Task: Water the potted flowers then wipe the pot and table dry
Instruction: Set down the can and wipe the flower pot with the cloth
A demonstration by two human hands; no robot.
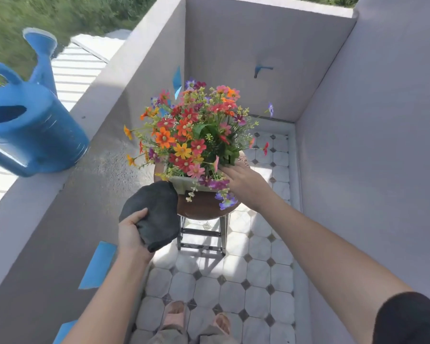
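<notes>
Balcony corner, tiled floor. Small round brown wooden table [204,207] on metal legs stands centre. On it, a pale green square pot [184,182] packed with a bunch of orange, red, pink and purple flowers [191,135].

Left hand [132,234] closed around a dark grey crumpled cloth [154,214], held just left of the pot at the table's near-left edge; contact with the pot cannot be told.

Right hand [246,184] open, fingers extended, resting against the pot's right side under the blooms.

Blue plastic watering can [27,130] sits on the grey parapet ledge [90,125], far left, well apart from the pot.
</notes>
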